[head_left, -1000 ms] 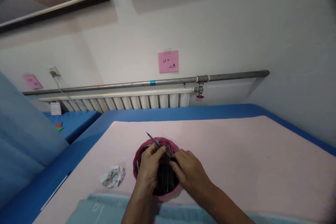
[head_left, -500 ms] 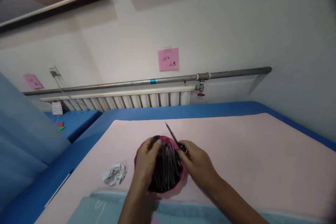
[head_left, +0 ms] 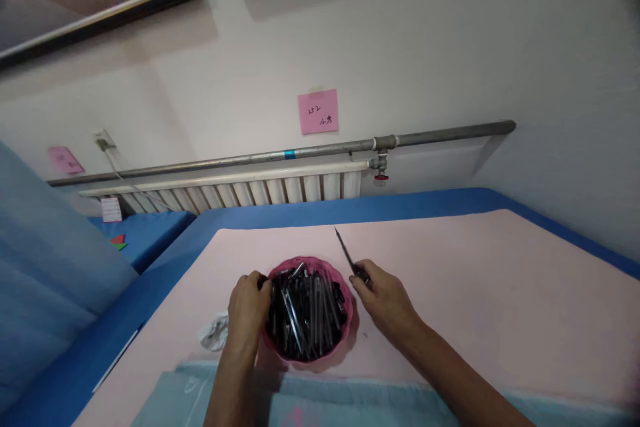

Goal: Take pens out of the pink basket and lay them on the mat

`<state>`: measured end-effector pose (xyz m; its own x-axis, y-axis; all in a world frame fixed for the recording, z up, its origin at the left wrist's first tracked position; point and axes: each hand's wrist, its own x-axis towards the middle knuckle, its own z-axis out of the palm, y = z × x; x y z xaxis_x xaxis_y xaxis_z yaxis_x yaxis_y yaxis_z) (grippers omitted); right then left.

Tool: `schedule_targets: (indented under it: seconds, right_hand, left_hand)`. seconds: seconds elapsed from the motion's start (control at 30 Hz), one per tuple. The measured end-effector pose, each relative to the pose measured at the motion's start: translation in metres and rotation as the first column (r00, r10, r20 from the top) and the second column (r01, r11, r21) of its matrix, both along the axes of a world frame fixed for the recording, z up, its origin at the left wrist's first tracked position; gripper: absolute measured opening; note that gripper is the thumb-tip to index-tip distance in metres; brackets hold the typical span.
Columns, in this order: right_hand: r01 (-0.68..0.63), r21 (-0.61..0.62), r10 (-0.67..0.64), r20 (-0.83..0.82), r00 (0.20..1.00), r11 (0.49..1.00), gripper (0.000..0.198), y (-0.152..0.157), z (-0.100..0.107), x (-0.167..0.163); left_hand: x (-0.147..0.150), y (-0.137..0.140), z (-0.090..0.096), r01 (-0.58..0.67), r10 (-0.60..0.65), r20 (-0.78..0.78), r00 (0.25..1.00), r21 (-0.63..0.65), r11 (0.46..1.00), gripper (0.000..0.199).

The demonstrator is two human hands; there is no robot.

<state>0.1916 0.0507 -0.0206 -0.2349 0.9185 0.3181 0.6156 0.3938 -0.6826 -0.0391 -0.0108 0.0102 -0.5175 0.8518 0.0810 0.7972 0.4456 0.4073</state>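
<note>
A round pink basket (head_left: 349, 320) with a wavy rim holds many black and clear pens (head_left: 310, 313). My right hand (head_left: 385, 297), just right of the basket, is closed round a dark, slender pen (head_left: 345, 247) whose pointed end slants up and to the left. On the basket's left rim is my left hand (head_left: 249, 307), its fingers curled together. A small black piece (head_left: 262, 280) shows at those fingertips; its kind is too small to tell.
The basket stands on a pink sheet (head_left: 475, 293) over a blue bed (head_left: 340, 207). Crumpled paper (head_left: 214, 333) lies left, partly behind my left wrist. A light blue cloth (head_left: 360, 403) lies in front. A radiator (head_left: 280, 190) and pipe (head_left: 445, 135) run along the wall.
My left hand has moved left from over the pens to the basket's rim, uncovering the pens. My right hand has drifted right with its pen, away from the basket.
</note>
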Motion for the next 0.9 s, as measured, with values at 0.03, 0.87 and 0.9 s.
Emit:
schedule_targets:
  seconds: [0.03,0.87,0.9]
  right_hand:
    - [-0.003,0.000,0.003,0.002,1.000,1.000,0.016,0.000,0.000,0.000]
    - [-0.049,-0.034,0.049,-0.004,0.999,0.998,0.014,-0.002,0.006,0.001]
    - [-0.046,-0.033,0.046,-0.004,0.999,0.998,0.014,-0.002,0.007,0.001]
  left_hand:
    - [0.002,0.001,-0.001,0.005,-0.006,-0.039,0.999,-0.009,1.000,0.028]
    - [0.050,0.004,0.000,0.150,-0.139,-0.218,0.966,0.036,0.988,0.022]
    - [0.048,0.004,0.001,0.136,-0.120,-0.169,0.978,0.092,0.986,0.022]
